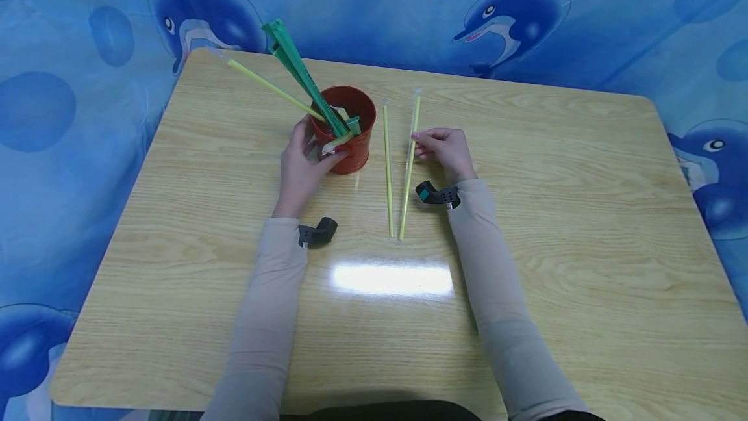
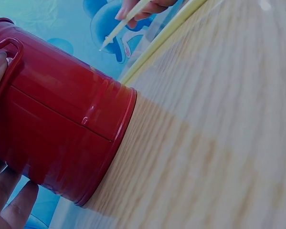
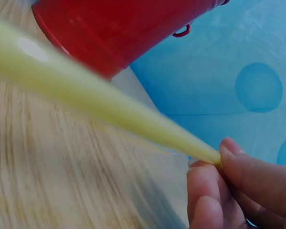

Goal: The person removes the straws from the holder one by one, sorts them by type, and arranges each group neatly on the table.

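Observation:
My left hand [image 1: 299, 166] grips the side of a small red bucket [image 1: 358, 153], thumb at the front and fingers round the left. In the left wrist view the thumb lies by the bucket's wire handle [image 2: 19, 47]. Between right thumb and fingers, my right hand [image 1: 448, 151] pinches a yellow drinking straw [image 1: 406, 197] in a clear wrapper. Another wrapped yellow straw [image 1: 388, 174] lies between it and the bucket. Long green strips [image 1: 297, 70], which look like folded packets, stick out of the bucket. A yellow straw [image 1: 274, 88] leans out to the left.
The wooden table [image 1: 555, 265] reaches to a blue dolphin-print sheet [image 1: 327, 5] behind. Black wrist cameras sit on both forearms. A bright light reflection [image 1: 391, 279] shows on the table in front of the straws.

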`<state>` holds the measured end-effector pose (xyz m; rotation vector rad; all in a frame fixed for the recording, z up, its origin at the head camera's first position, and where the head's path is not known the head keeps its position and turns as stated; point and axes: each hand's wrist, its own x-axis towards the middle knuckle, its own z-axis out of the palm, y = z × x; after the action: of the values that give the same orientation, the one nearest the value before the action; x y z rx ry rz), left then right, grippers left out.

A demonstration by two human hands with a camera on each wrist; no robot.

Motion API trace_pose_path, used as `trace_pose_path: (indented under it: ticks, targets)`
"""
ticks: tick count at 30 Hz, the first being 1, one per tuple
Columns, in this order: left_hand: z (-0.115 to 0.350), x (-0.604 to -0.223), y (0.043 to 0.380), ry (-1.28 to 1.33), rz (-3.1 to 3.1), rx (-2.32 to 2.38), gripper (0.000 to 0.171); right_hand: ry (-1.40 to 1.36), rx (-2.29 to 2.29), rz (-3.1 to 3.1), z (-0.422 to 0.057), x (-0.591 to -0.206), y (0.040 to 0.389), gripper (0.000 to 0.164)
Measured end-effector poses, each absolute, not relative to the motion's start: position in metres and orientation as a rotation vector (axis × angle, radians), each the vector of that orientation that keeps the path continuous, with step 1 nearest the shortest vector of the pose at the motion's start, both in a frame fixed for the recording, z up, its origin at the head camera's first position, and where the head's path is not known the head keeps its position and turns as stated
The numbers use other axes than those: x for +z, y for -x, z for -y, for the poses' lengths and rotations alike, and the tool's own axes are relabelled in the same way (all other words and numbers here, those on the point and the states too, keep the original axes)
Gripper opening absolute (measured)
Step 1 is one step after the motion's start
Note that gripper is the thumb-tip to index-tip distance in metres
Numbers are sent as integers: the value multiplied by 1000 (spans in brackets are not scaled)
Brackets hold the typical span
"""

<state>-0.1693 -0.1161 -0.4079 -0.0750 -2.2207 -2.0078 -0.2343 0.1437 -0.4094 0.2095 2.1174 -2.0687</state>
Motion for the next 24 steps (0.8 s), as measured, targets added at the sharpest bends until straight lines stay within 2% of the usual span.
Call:
trace_pose_path:
  ticks: [11,18,24]
  targets:
    - [116,-411,172,87,2218,-2016,73,-126,-1978,-2199,-138,-415,238,8]
    - [115,-410,172,83,2216,-2017,72,-138,-1802,-2357,-132,-414,238,20]
    - [117,-409,170,65,2224,-2017,72,-150,-1751,-2399,-127,-414,239,22]
